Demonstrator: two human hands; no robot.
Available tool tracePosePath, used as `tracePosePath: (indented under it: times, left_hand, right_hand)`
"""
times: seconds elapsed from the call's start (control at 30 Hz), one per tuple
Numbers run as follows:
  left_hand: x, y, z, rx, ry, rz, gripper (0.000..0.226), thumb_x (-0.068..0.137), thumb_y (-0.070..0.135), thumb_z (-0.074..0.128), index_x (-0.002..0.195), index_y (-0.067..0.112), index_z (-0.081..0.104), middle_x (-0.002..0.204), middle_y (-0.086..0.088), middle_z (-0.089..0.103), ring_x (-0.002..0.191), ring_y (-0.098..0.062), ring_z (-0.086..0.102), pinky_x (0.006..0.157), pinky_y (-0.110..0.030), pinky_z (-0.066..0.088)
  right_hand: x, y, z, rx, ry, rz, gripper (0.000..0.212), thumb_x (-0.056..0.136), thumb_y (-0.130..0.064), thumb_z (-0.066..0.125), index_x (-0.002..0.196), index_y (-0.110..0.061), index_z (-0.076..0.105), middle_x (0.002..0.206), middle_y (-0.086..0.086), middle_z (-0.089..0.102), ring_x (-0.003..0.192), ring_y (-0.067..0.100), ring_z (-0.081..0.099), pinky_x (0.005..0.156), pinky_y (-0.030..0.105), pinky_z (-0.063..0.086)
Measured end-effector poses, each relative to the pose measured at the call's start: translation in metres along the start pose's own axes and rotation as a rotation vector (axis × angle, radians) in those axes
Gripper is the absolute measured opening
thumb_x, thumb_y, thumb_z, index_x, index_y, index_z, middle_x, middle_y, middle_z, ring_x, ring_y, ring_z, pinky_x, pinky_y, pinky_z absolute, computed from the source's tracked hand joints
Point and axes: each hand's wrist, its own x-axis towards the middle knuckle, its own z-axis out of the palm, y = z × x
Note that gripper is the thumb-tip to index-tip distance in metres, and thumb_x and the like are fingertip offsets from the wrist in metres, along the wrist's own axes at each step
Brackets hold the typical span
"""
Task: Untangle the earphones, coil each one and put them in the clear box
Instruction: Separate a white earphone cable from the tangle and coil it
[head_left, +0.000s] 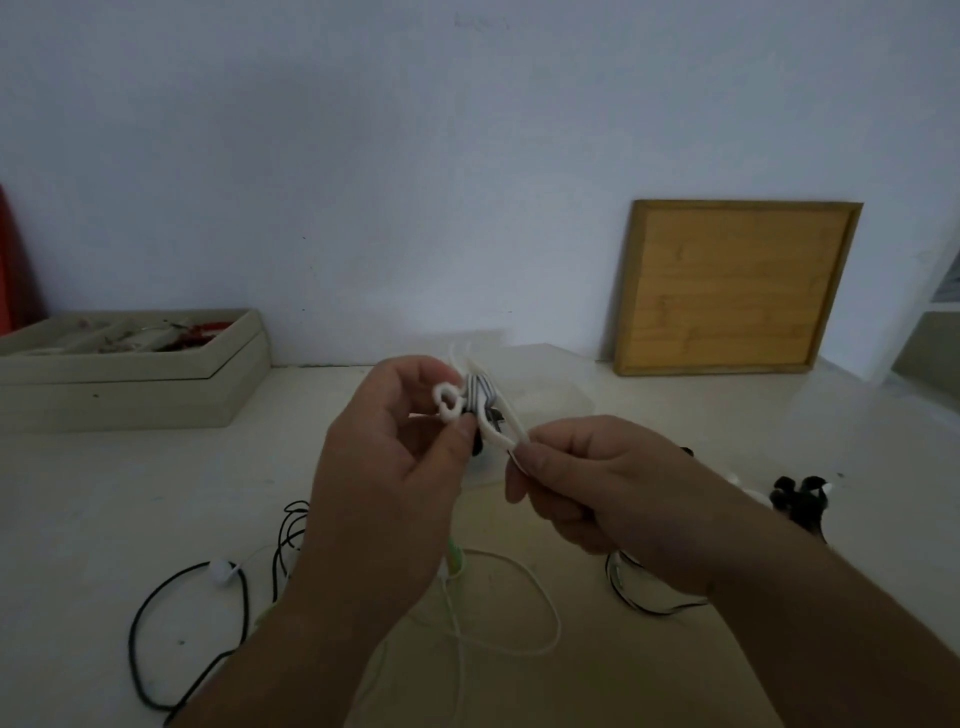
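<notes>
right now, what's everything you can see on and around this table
earphone bundle: one, white with dark wraps, pinched between both hands
clear box: one, transparent, on the table just behind the hands
loose white cable: one, white, table front centre
black cable: two loops, black, front left and under the right forearm
earbud: one, white, beside the black cable
black earphone clump: one, black, table right
beige tray: one, beige, back left, holding small red and white items
wooden board: one, light brown, leaning on the wall back right
table: one, off-white, under everything
left hand: one, grips the bundle's wrapped end
right hand: one, pinches the bundle's white loop
</notes>
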Motion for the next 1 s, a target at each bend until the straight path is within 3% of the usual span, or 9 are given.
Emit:
tracePosePath:
  times: [0.17,0.3,0.43,0.5,0.6,0.67,0.87,1.0]
  left_hand:
    - [0.003,-0.009,-0.003,0.103,0.077,-0.035,0.022,0.088,-0.002,0.063,0.093,0.019,0.061,0.087,0.001,0.072,0.077,-0.017,0.072,0.067,-0.03,0.057]
    - [0.0,-0.009,-0.004,0.284,-0.022,0.07,0.022,0.088,0.003,0.064,0.09,0.024,0.061,0.077,0.004,0.065,0.057,-0.008,0.06,0.048,-0.016,0.042]
    - [-0.003,-0.01,-0.002,0.551,-0.216,0.205,0.024,0.09,0.01,0.063,0.096,0.033,0.058,0.086,0.013,0.063,0.079,-0.007,0.063,0.068,-0.028,0.052]
    - [-0.005,-0.008,0.0,0.548,-0.284,0.225,0.026,0.09,0.011,0.063,0.097,0.035,0.056,0.088,0.014,0.063,0.083,-0.007,0.063,0.071,-0.03,0.052]
    - [-0.009,-0.001,0.004,0.526,-0.378,0.248,0.023,0.093,0.014,0.061,0.096,0.036,0.055,0.088,0.016,0.063,0.085,-0.004,0.063,0.074,-0.02,0.05]
    - [-0.011,0.002,0.005,0.449,-0.408,0.21,0.024,0.092,0.012,0.061,0.095,0.036,0.056,0.088,0.014,0.065,0.086,-0.004,0.065,0.074,-0.016,0.051]
    - [-0.01,0.006,0.003,0.203,-0.407,0.066,0.029,0.09,0.004,0.064,0.095,0.032,0.059,0.089,0.003,0.069,0.086,-0.016,0.071,0.077,-0.041,0.057]
    - [-0.011,0.007,0.004,0.077,-0.459,0.009,0.023,0.083,0.009,0.062,0.096,0.029,0.061,0.089,-0.003,0.07,0.084,-0.021,0.07,0.074,-0.031,0.057]
  right_hand:
    - [-0.008,-0.008,-0.004,-0.066,-0.078,-0.086,0.026,0.099,-0.02,0.055,0.08,-0.009,0.069,0.057,0.005,0.036,0.046,0.014,0.026,0.043,0.021,0.023]
    - [-0.014,-0.015,-0.007,-0.126,-0.097,-0.177,0.019,0.09,-0.021,0.06,0.079,-0.011,0.072,0.054,0.002,0.038,0.045,0.011,0.03,0.044,0.02,0.027]
    - [-0.019,-0.021,-0.013,-0.241,0.029,-0.302,0.015,0.08,-0.021,0.065,0.067,-0.017,0.07,0.051,-0.003,0.043,0.047,0.008,0.035,0.047,0.021,0.031]
    - [-0.019,-0.019,-0.017,-0.208,0.169,-0.33,0.02,0.079,-0.027,0.062,0.063,-0.016,0.068,0.049,0.002,0.04,0.046,0.013,0.032,0.046,0.025,0.027]
    - [-0.014,-0.015,-0.02,-0.472,0.43,-0.38,0.027,0.084,-0.033,0.058,0.063,-0.02,0.067,0.047,0.006,0.044,0.043,0.008,0.033,0.044,0.019,0.028]
    - [-0.011,-0.014,-0.019,-0.537,0.505,-0.393,0.028,0.09,-0.032,0.062,0.066,-0.02,0.067,0.046,0.0,0.045,0.044,0.005,0.036,0.045,0.016,0.03]
    - [-0.008,-0.012,-0.02,-0.311,0.588,-0.313,0.023,0.089,-0.024,0.065,0.067,-0.017,0.068,0.047,-0.01,0.042,0.044,0.004,0.034,0.045,0.015,0.032]
    - [-0.009,-0.012,-0.021,-0.108,0.459,-0.154,0.028,0.091,-0.02,0.063,0.064,-0.017,0.067,0.053,0.005,0.039,0.046,0.015,0.03,0.044,0.025,0.026]
